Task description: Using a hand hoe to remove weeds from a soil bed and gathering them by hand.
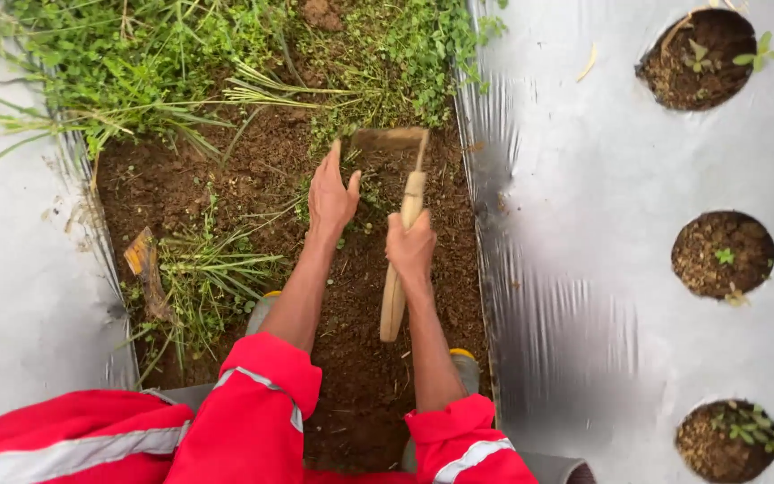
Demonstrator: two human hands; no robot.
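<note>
My right hand [409,246] grips the stiff, top-heavy wooden-handled hoe with its flat metal blade [398,224] mid-shaft; my left hand [331,199] is spread open on the furrow's soil [360,358].

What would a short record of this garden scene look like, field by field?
Right hand: grips the wooden handle of a small hoe
Hoe blade: down on the soil at the weeds' edge
Left hand: open, fingers spread, on the soil beside the blade
Ground: bare soil furrow, weeds and grass ahead
Sides: silver plastic mulch with planting holes holding seedlings
Clothing: red sleeves with reflective strips
</note>
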